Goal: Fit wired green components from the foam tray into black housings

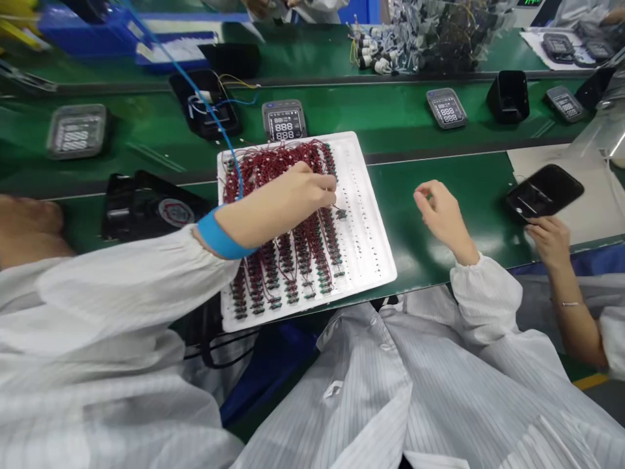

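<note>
My left hand (pixel 310 189), with a blue band on its wrist, is over a white tray (pixel 375 251). Its fingertips pinch thin leads of a small dark component (pixel 340 213), which hangs just above the tray. Many small green parts with dark red wires (pixel 273 166) fill the left and middle of the tray in rows. Small dark holes or pins dot its right part. To the right of the tray, my right hand (pixel 439 212) hovers over the green bench, fingers curled in towards the thumb, and nothing shows in it.
A blue cord (pixel 195 91) runs from my left wrist. Display units (pixel 284 120) (pixel 446 107) and an open black housing (pixel 205 101) lie behind the tray. Another black housing (pixel 151 205) sits left. A person's hand (pixel 551 241) touches a black case (pixel 544 189) at right; another hand (pixel 29 228) is far left.
</note>
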Demonstrator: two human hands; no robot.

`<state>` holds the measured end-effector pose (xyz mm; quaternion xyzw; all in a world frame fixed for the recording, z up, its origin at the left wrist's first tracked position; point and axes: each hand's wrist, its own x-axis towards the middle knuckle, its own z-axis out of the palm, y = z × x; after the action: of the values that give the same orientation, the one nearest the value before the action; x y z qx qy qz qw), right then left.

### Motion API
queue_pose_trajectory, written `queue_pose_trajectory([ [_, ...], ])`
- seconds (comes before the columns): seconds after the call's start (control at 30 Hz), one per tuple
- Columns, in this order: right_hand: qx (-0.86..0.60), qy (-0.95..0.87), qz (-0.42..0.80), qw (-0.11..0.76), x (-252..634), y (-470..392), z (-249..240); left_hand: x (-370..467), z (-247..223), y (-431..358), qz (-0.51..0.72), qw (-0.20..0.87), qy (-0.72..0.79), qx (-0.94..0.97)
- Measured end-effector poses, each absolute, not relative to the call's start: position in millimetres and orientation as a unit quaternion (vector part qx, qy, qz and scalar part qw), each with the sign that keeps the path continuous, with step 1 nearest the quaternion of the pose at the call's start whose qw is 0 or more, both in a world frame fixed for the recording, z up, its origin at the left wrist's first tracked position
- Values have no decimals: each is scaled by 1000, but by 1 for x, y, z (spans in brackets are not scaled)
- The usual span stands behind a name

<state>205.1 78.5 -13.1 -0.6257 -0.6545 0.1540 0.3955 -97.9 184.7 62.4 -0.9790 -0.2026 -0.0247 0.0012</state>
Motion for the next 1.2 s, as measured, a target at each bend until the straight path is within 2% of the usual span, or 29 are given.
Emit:
queue_pose_trajectory([
  [0.17, -514, -785, 158, 308, 149, 104, 12, -89, 98, 189, -25, 21, -165, -986],
  [0.27, -458, -820, 163, 301, 125, 119, 17, -73, 122, 171, -51, 65, -171, -982],
  [0.5, -421, -755, 314, 393, 153, 113, 21, -35, 133, 157, -74, 106, -136, -982],
  [0.6, -490, -717, 281, 408, 184, 106, 18, -21, 123, 172, -79, 105, -142, -981],
  [0.73, -573, -666, 228, 419, 207, 112, 9, 16, 110, 189, -33, 21, -131, -991],
  [0.87, -539, -618, 347, 455, 224, 123, -8, 67, 108, 195, -16, -15, -114, -993],
  [1.03, -436, -434, 507, 604, 278, 119, -37, 121, 110, 204, -22, 12, -110, -994],
  [1.2, -456, -388, 521, 608, 327, 120, -63, 181, 99, 212, 32, -14, -130, -991],
])
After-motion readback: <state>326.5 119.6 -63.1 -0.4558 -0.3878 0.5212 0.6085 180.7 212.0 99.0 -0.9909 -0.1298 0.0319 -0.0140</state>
